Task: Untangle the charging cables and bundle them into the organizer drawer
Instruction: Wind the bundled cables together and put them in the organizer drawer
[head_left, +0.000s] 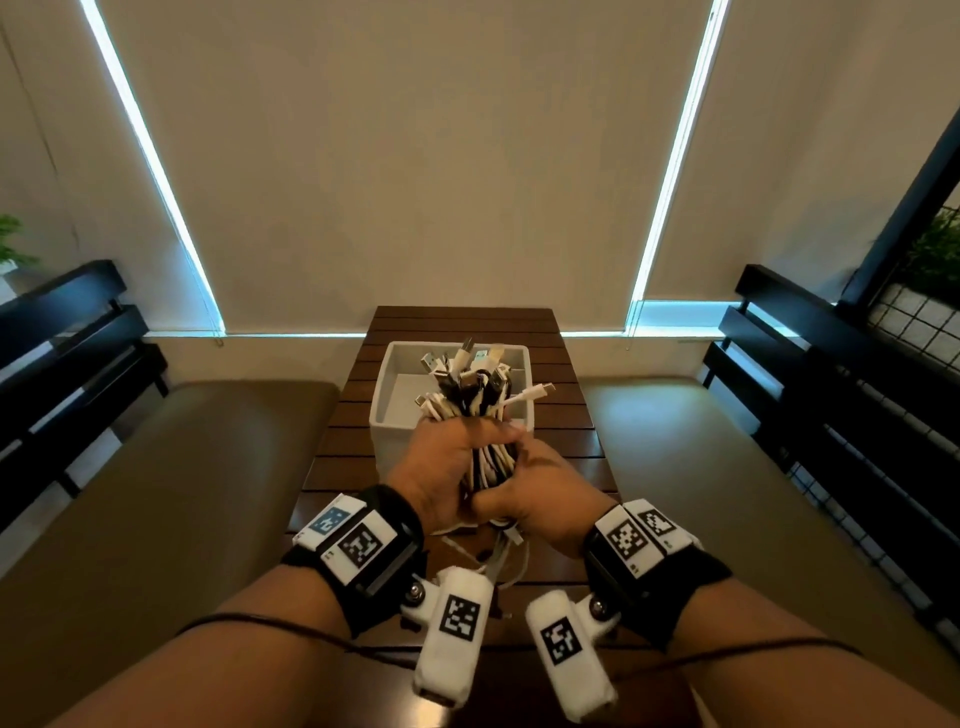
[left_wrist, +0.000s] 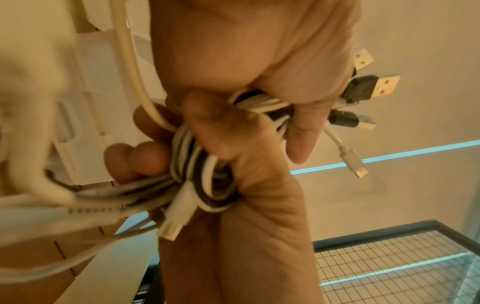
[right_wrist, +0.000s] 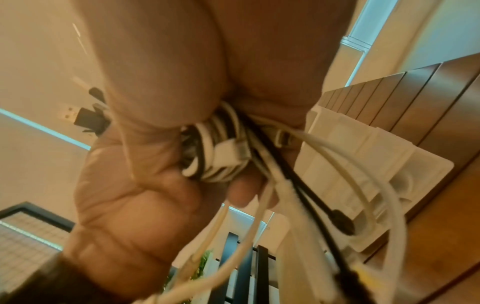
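A thick bundle of white and black charging cables (head_left: 480, 387) is held upright over the near edge of the white organizer drawer (head_left: 387, 374). Several USB plugs fan out of its top. My left hand (head_left: 449, 460) grips the bundle from the left, and my right hand (head_left: 537, 486) grips it lower on the right. Both hands' fingers are curled round the coils (left_wrist: 207, 181) (right_wrist: 221, 156). Loose cable ends (head_left: 498, 556) hang below my hands toward the table. In the head view the drawer's inside looks bare at the left.
The drawer stands on a narrow dark slatted wooden table (head_left: 467, 322). Cushioned bench seats (head_left: 208, 467) flank it on both sides, with black slatted backs (head_left: 831, 374) behind them. Closed blinds hang behind the table, and a wire mesh panel (head_left: 914, 317) stands at the right.
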